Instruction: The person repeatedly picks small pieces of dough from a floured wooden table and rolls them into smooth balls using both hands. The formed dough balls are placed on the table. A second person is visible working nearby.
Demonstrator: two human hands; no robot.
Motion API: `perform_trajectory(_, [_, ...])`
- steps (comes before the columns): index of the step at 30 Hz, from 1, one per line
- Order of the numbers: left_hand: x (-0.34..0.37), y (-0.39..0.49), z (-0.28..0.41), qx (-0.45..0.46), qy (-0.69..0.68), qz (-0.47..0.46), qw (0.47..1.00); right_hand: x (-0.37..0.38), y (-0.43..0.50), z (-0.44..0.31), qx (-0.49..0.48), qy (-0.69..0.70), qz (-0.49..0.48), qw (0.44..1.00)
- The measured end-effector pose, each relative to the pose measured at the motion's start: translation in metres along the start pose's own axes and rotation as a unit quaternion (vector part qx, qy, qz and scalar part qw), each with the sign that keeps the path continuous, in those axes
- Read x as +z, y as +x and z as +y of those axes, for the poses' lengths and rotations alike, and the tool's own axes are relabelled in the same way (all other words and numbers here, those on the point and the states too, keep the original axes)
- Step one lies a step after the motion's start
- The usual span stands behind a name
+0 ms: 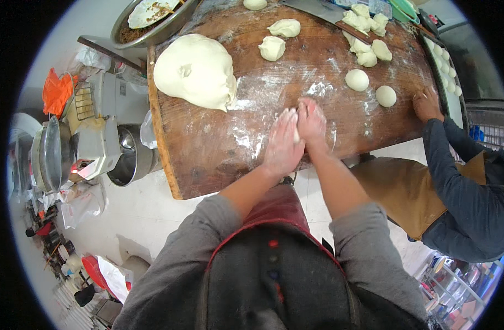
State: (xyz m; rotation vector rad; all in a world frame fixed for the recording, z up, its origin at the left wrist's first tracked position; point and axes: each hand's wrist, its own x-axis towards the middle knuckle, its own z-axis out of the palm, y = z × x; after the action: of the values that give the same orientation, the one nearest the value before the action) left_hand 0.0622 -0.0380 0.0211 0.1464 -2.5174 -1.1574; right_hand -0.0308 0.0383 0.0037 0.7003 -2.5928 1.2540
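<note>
My left hand [283,140] and my right hand [312,126] press close together over the floured wooden table [210,156], near its front edge. A small bit of pale dough [296,135] shows between them; the hands hide the rest. A large dough mass [194,70] lies at the left. Beyond my hands sit two rough dough pieces [272,48], and two smooth dough balls [357,80] lie to the right. Several dough lumps [368,57] are heaped farther back, beside a cleaver [318,11] with a wooden handle.
A co-worker's hand [427,103] rests at the table's right end, beside a tray [450,105] of dough balls. A metal bowl [153,38] with brown filling stands at the back left. A metal pot [130,159] stands left of the table.
</note>
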Motion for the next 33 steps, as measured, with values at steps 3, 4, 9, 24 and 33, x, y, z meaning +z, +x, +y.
perform_trajectory(3, [0.006, 0.008, -0.007, -0.08, -0.087, 0.033, 0.992, 0.003, 0.002, 0.004, 0.004, 0.012, 0.017, 1.0])
perform_trajectory(4, [0.008, 0.009, -0.008, -0.074, -0.09, 0.032, 0.993, 0.005, 0.002, 0.004, 0.0, -0.004, 0.011, 1.0])
perform_trajectory(9, [0.013, 0.005, -0.01, -0.118, -0.122, 0.015, 0.985, 0.005, 0.0, -0.002, 0.037, -0.011, -0.051, 0.998])
perform_trajectory(24, [0.006, 0.006, -0.015, -0.11, -0.194, 0.07, 0.972, 0.017, 0.006, 0.002, -0.012, -0.085, -0.008, 0.996])
perform_trajectory(33, [0.004, 0.012, -0.015, -0.122, -0.241, 0.092, 0.958, 0.011, 0.023, -0.024, 0.094, -0.048, -0.039, 0.994])
